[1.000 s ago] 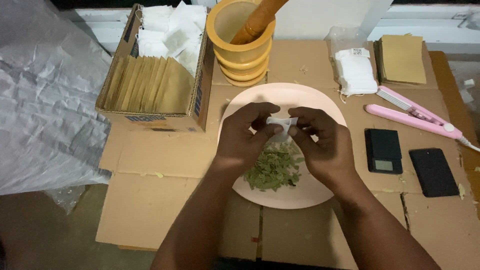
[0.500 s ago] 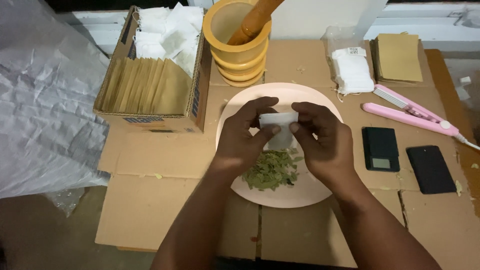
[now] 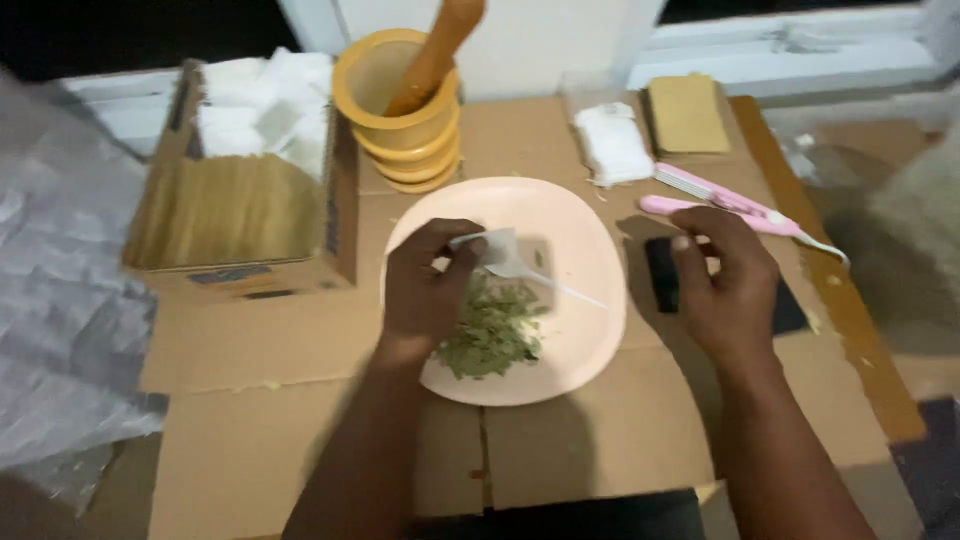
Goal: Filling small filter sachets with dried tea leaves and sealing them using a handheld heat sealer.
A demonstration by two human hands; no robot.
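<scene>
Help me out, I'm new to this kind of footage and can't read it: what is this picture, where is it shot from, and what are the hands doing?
It is shot from a camera on a person's head, looking down at their own bare hands over a cardboard surface. The left hand pinches a small white pouch above dried leaves on a pink plate. The right hand is empty, over a dark device. Around them: a yellow mortar with pestle, a box of packets, a pink tool.
</scene>
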